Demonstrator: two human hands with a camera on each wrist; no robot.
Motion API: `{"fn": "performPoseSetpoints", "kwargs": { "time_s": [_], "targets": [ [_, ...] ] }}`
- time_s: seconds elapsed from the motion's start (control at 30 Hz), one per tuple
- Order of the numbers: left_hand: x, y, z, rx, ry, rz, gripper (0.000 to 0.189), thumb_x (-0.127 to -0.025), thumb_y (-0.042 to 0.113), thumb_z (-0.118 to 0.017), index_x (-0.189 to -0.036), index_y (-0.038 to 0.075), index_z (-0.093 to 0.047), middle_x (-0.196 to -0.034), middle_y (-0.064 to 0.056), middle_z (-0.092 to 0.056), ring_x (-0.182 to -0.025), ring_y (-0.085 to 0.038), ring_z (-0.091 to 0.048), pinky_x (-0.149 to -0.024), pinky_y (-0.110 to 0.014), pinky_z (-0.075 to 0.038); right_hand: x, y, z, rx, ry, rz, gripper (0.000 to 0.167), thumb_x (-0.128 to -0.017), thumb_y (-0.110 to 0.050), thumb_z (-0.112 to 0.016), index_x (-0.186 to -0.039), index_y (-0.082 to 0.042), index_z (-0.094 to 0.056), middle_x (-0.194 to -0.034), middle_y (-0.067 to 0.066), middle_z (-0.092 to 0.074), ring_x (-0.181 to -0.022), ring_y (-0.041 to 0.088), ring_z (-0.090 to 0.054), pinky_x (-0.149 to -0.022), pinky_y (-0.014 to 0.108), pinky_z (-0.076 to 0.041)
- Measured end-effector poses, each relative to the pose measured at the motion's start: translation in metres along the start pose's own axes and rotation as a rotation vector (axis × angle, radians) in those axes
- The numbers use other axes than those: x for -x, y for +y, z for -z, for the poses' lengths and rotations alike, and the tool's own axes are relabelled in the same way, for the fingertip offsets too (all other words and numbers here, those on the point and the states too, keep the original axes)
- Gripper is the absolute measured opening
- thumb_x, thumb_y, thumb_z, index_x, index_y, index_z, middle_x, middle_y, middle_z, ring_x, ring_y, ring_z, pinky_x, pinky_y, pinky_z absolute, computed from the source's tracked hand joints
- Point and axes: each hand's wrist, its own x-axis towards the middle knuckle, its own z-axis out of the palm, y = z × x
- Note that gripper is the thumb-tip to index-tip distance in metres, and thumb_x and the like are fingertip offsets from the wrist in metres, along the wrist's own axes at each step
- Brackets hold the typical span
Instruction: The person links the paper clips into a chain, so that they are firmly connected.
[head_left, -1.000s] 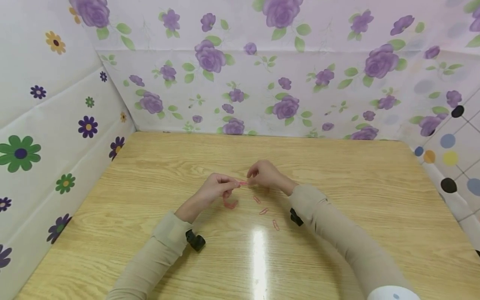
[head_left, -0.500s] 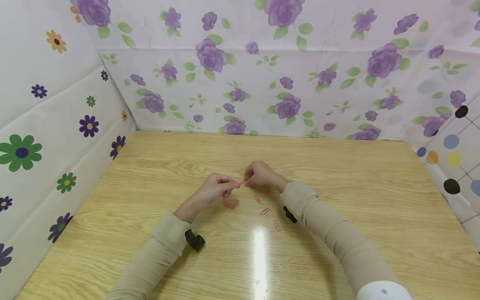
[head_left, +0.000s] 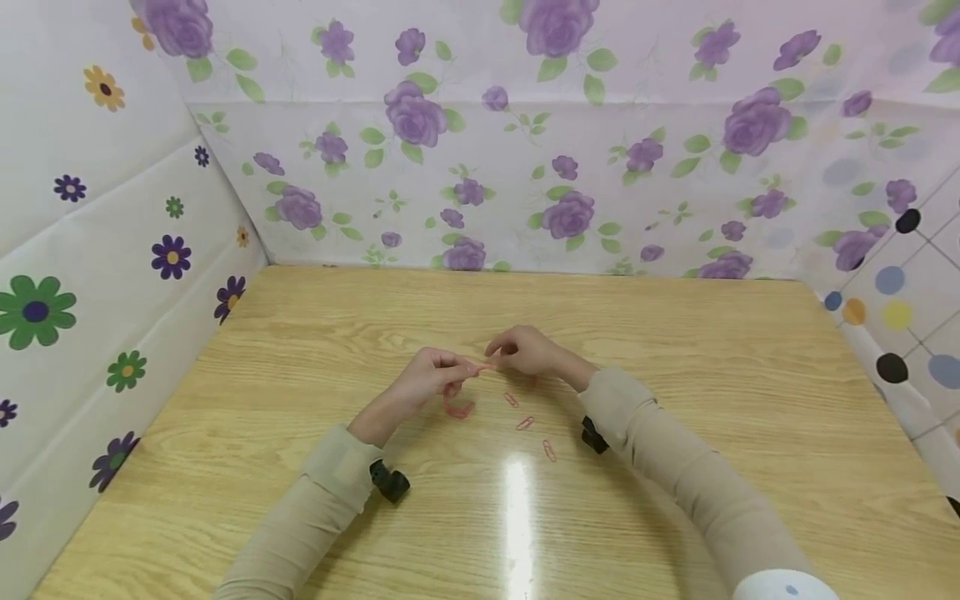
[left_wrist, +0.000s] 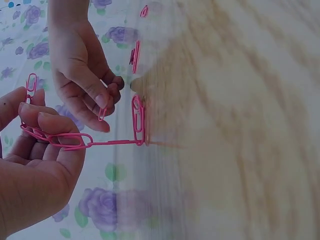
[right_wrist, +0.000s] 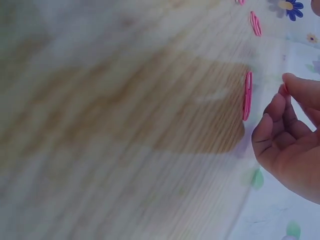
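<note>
Left hand (head_left: 423,379) pinches a dangling chain of pink, rounded paper clips (left_wrist: 89,144), right hand (head_left: 528,350) pinches a single clip (left_wrist: 102,114), partly covered, above glossy wood-grain worktop (head_left: 675,333).

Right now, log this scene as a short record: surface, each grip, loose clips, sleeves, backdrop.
Surface: wood-grain table
Left grip: holds a chain of linked pink paper clips; its lower end appears to rest on the table
Right grip: pinches a single pink clip, which looks apart from the chain in the left wrist view
Loose clips: at least three, pink, lying on the table
Sleeves: beige, both arms
Backdrop: white with purple flowers and green leaves
</note>
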Motion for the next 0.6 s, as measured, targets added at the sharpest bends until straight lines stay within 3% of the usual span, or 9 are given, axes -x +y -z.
{"fn": "performPoseSetpoints", "kwargs": {
  "time_s": [0.37,0.6],
  "targets": [
    [0.002,0.006,-0.002,0.011,-0.017,0.004,0.025,-0.091,0.008,-0.055,-0.100,-0.015,-0.061,-0.055,-0.004,-0.047,-0.049,-0.013,-0.039,-0.047,-0.028,-0.036,0.020,-0.003,0.007,-0.067,0.037,0.010,0.016,-0.088,-0.007,-0.059,-0.101,-0.003,-0.067,-0.083,0.008,-0.064,-0.069,0.015,-0.056,-0.062,0.026,-0.046],
    [0.010,0.021,-0.008,0.003,-0.027,0.003,0.022,-0.092,0.006,-0.053,-0.099,-0.012,-0.063,-0.055,-0.004,-0.048,-0.049,-0.013,-0.039,-0.048,-0.026,-0.036,0.036,-0.011,0.010,-0.171,0.041,0.020,0.015,-0.088,-0.003,-0.058,-0.096,0.007,-0.065,-0.078,0.015,-0.066,-0.061,0.032,-0.061,-0.054,0.034,-0.051]
  ]
}}
